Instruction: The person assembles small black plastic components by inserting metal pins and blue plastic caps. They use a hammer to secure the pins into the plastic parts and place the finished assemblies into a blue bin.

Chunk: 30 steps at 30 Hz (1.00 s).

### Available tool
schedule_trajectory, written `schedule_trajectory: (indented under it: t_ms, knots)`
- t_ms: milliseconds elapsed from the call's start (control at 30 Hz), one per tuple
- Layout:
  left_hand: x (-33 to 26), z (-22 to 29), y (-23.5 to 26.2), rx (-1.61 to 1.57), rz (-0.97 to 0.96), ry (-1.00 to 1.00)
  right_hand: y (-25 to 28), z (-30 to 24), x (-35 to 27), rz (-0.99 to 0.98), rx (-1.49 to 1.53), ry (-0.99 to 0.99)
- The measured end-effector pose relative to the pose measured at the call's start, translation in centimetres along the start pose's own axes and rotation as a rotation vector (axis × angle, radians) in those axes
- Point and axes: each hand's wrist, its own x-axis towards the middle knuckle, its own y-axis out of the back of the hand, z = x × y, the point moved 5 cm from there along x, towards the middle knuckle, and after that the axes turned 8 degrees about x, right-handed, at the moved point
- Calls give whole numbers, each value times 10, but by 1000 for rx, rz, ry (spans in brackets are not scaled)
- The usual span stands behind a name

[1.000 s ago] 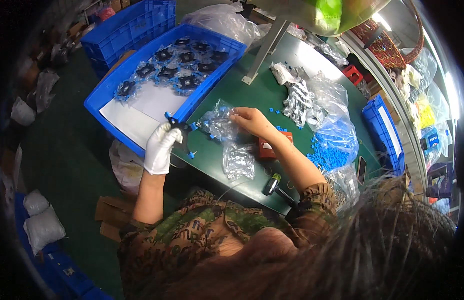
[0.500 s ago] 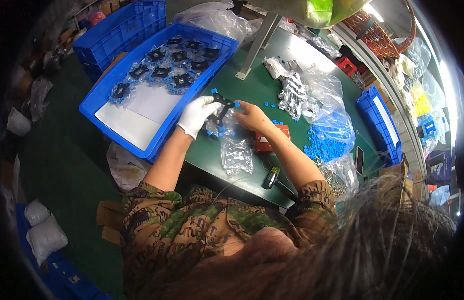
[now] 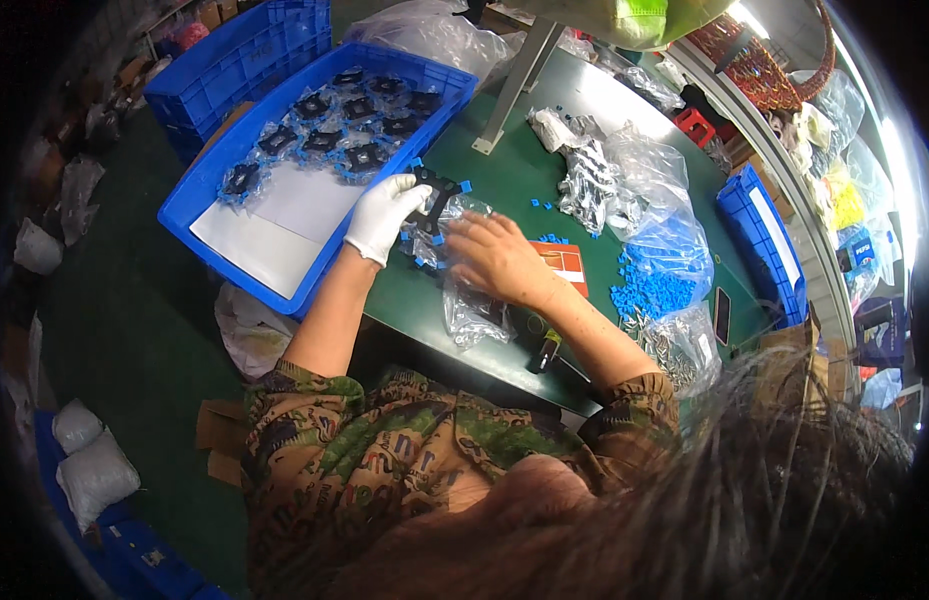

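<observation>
In a white glove, my left hand (image 3: 382, 212) is closed on a black X-shaped bracket (image 3: 436, 192) with blue tips on its arms, held above the green table near the blue crate. My bare right hand (image 3: 499, 257) is a little to the right of the bracket, blurred by motion. Its fingers look spread, with nothing visible in them. Beneath it lies a clear plastic bag (image 3: 474, 318), partly covered by the hand. More clear film and blue pieces (image 3: 424, 250) show just under the bracket. A red and white box (image 3: 564, 264) sits beside my right wrist.
The blue crate (image 3: 314, 298) at left holds several bagged brackets (image 3: 364, 157) on white sheets. Rightward lie a heap of small blue parts (image 3: 652, 292), metal screws (image 3: 669, 350), plastic bags (image 3: 639, 180) and a phone (image 3: 722, 316). A green-black tool (image 3: 546, 352) lies near the table edge.
My right hand has let go of the bracket and moved back toward me, over the plastic bag. The left hand keeps the bracket, shifted slightly up and away.
</observation>
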Motion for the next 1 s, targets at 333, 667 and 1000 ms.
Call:
schedule_trajectory:
  t_ms: [333,667,1000]
  knots:
    - [12,-15,-2,493,97,-90,-16,-7,-20,-135,109,31]
    - [-10,-15,-13,969,238,-188,-18,-9,-25,-91,113,40]
    - [-15,-29,-9,1072,310,-313,-15,-7,-27,-75,111,44]
